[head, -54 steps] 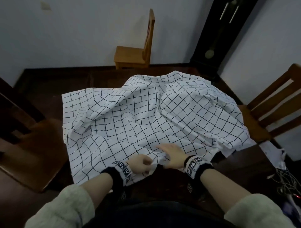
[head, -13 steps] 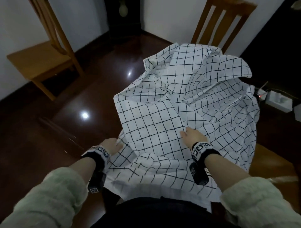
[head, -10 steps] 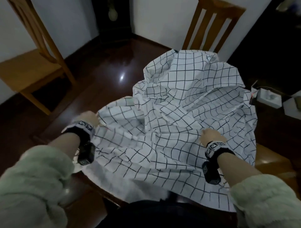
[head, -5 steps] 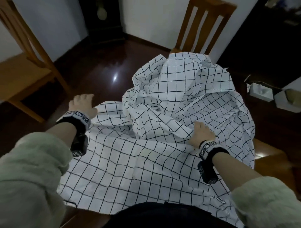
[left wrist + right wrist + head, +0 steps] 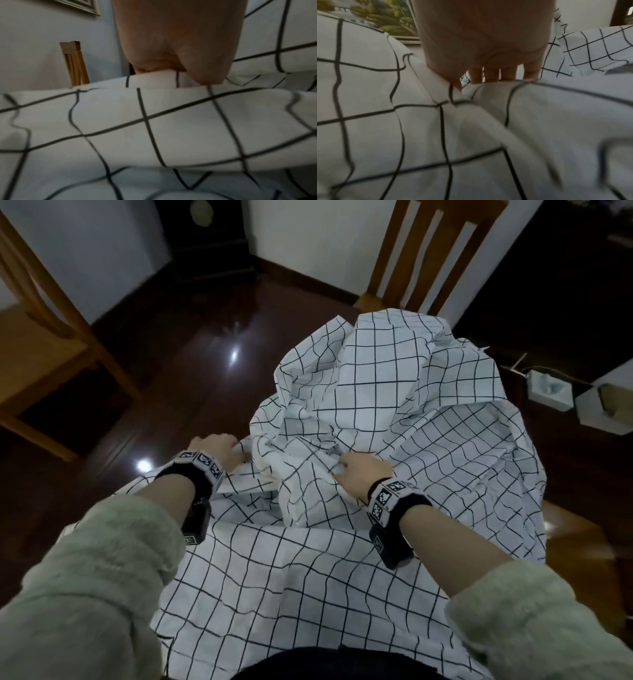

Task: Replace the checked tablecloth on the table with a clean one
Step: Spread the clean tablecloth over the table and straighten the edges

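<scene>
The dark polished wooden table lies bare toward 10 and 11 o'clock in the head view, and the white black-checked cotton tablecloth is heaped over its 1 to 3 o'clock part, with a flatter skirt running down to 6 o'clock against the person. The cloth's long axis runs roughly from 6 toward 1 o'clock, its highest bunched end pointing at the slatted light wooden chair at 1 o'clock. Both hands sit at the near foot of the heap, so the mass to be gathered lies ahead and to the right of them. The right hand is the nearer to the bulk; its fingers are curled and bunch a fold of the cloth, thumb pinching in the right wrist view. The left hand, at 9 o'clock of the heap, grips the cloth's edge, thumb pressed onto a fold in the left wrist view. Judging by this, gathering inward is the step in hand; no clean cloth is visible
</scene>
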